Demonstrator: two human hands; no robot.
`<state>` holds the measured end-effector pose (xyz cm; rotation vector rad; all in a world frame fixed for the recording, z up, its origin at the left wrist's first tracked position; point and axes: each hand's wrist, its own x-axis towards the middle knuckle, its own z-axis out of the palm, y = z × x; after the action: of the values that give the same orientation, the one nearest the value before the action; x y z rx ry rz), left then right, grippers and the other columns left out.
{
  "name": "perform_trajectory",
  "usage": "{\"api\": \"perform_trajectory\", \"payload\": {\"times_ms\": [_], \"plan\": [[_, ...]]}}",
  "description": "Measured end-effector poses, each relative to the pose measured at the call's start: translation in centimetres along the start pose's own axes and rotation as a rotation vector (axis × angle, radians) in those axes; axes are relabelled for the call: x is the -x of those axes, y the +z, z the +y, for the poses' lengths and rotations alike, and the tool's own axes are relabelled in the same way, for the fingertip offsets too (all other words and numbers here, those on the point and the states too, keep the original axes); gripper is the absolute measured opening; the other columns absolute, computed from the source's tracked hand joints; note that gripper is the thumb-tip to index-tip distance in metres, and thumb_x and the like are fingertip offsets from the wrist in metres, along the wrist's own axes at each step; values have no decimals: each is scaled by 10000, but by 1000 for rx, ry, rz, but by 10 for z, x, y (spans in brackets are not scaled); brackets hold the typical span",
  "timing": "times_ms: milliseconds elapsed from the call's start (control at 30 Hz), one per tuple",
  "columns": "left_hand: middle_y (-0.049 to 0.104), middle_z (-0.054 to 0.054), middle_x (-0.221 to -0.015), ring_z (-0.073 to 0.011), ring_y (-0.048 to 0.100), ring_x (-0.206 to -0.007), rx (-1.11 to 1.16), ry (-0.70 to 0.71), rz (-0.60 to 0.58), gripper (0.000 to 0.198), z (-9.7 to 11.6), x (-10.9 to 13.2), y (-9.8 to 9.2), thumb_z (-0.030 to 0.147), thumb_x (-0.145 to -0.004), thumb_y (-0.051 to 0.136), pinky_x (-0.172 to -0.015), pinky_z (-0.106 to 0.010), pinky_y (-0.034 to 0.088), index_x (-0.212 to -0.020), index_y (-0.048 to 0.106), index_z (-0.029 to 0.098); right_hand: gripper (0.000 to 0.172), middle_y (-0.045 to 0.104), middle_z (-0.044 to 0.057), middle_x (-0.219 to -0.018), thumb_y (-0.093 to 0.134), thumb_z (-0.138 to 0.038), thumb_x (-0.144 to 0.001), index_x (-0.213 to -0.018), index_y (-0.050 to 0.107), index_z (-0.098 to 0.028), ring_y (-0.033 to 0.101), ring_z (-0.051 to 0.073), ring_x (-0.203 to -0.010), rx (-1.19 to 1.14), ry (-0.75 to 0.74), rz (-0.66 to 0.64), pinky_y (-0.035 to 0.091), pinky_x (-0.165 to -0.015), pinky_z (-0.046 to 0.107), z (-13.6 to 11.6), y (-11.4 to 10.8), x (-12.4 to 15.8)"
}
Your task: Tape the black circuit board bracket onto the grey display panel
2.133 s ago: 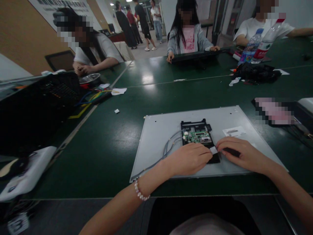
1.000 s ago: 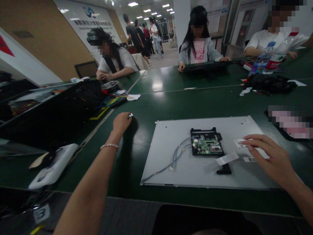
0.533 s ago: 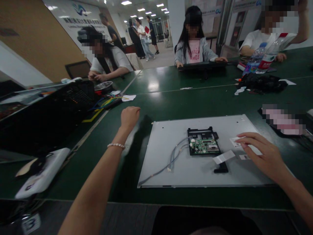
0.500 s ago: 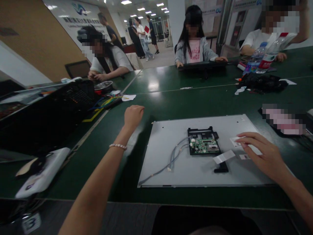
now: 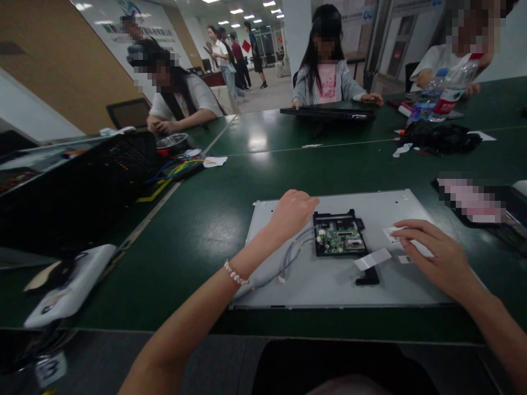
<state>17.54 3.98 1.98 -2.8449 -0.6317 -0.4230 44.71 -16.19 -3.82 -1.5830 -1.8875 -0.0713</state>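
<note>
While the left hand (image 5: 293,213) curls near the circuit board (image 5: 336,241), grip contents undeterminable, the right hand (image 5: 438,255) arches over the panel (image 5: 315,288), grip parted.

I am in what looks like an office serving as an electronics workroom: rows of rectangular white ceiling lights (image 5: 236,11) and a large white wall sign (image 5: 167,34) with lettering, and, on my long glossy dark-green table (image 5: 242,171), a small green circuit board (image 5: 338,241) over a flat pale-grey panel (image 5: 315,285).
</note>
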Motion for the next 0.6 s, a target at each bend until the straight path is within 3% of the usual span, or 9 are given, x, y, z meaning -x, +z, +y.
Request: {"api": "perform_trajectory", "payload": {"times_ms": [367, 600], "plan": [[714, -80, -783, -201, 657, -772, -30, 65, -167, 194, 21, -15, 23, 130, -899, 523, -697, -321, 411, -812, 696, 138, 214, 606, 88, -1224, 476, -225, -968, -1119, 626, -245, 618, 243, -1102, -49, 2, -61, 515, -925, 429, 1, 1, 1], [717, -70, -823, -207, 657, -821, -42, 39, -168, 189, 22, -9, 28, 142, -925, 521, -737, -335, 403, -873, 703, 149, 214, 583, 92, -1252, 468, -220, -972, -1116, 625, -244, 600, 245, -1134, -53, -14, -129, 509, -945, 440, 2, 2, 0]]}}
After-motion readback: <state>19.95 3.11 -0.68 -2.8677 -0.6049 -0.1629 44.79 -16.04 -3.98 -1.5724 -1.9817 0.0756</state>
